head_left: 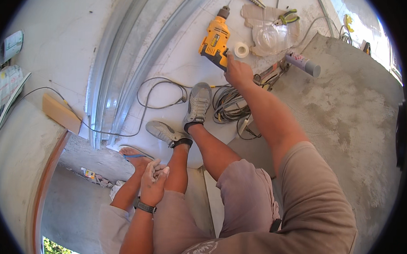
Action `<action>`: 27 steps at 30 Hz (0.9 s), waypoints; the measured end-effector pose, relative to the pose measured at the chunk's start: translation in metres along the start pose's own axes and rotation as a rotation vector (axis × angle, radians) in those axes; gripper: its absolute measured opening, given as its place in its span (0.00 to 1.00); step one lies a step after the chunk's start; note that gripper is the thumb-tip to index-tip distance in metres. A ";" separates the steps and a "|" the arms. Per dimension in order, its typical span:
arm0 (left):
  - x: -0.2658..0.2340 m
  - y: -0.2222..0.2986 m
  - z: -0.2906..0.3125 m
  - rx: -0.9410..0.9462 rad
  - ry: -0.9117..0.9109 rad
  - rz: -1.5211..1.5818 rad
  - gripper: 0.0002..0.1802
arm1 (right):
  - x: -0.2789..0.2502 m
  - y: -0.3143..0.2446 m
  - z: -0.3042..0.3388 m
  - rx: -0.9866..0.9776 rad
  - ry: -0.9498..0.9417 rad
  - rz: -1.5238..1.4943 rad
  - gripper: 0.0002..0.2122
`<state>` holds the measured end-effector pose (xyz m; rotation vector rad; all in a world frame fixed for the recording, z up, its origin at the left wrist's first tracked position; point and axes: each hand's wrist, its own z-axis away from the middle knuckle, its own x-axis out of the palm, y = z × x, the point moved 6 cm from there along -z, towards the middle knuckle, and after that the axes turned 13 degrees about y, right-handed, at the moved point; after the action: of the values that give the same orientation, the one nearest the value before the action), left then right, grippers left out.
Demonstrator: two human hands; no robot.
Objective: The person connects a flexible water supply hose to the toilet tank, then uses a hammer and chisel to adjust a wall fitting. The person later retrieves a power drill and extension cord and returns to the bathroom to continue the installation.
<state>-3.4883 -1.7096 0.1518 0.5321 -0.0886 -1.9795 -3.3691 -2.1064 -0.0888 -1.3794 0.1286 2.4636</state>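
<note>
My right hand [238,74] is stretched forward, its fingers closed round the handle end of a yellow and black power drill [215,39]. The drill points away from me, with a thin bit in its chuck; whether it rests on the floor or is raised I cannot tell. Beside it is a roll of white tape [241,50]. Close to my body, my left hand [153,184] hangs in front of my leg, fingers curled in and thumb apart, with nothing visible in it. A dark watch is on that wrist.
Long metal channels [125,57] run along the white floor on the left. Coiled cable [229,105] lies below my right arm, near a spray can [303,64]. Green-handled pliers [286,17] rest on cardboard. Another person's sandalled foot [134,155] stands by my left hand.
</note>
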 end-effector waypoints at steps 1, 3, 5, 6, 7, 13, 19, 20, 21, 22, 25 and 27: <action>0.006 0.000 -0.005 -0.008 -0.013 0.001 0.28 | 0.008 0.005 0.001 -0.016 0.020 -0.016 0.30; 0.015 0.000 -0.013 -0.017 -0.037 0.028 0.28 | 0.018 0.012 0.002 -0.068 0.106 -0.069 0.30; 0.021 0.002 -0.016 -0.018 -0.065 -0.025 0.28 | 0.018 0.014 0.017 -0.129 0.331 -0.093 0.28; 0.024 0.005 -0.017 0.009 -0.085 0.002 0.28 | 0.017 0.019 0.023 -0.123 0.395 -0.080 0.28; 0.025 0.006 -0.019 -0.001 -0.090 -0.028 0.29 | 0.012 0.026 0.040 -0.131 0.502 -0.198 0.23; 0.024 0.019 -0.040 0.060 -0.120 -0.135 0.30 | 0.109 0.108 0.228 0.558 -0.206 -0.292 0.16; 0.028 0.003 -0.081 0.027 -0.121 -0.230 0.30 | 0.214 0.155 0.293 0.420 -0.297 0.051 0.22; 0.031 0.000 -0.087 0.019 -0.125 -0.229 0.30 | 0.223 0.160 0.293 0.413 -0.300 0.102 0.21; 0.034 -0.001 -0.093 0.044 -0.129 -0.228 0.30 | 0.228 0.162 0.291 0.406 -0.300 0.154 0.21; 0.038 -0.004 -0.097 0.030 -0.138 -0.232 0.31 | 0.238 0.165 0.292 0.425 -0.446 0.133 0.20; 0.058 0.001 -0.107 0.102 -0.175 -0.259 0.32 | 0.233 0.158 0.295 0.474 -0.657 -0.008 0.18; 0.077 0.007 -0.110 0.129 -0.209 -0.320 0.33 | 0.205 0.140 0.299 0.514 -0.526 -0.182 0.14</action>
<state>-3.4657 -1.7616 0.0297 0.4402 -0.2775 -2.3512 -3.7564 -2.1236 -0.1137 -0.4947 0.4509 2.3217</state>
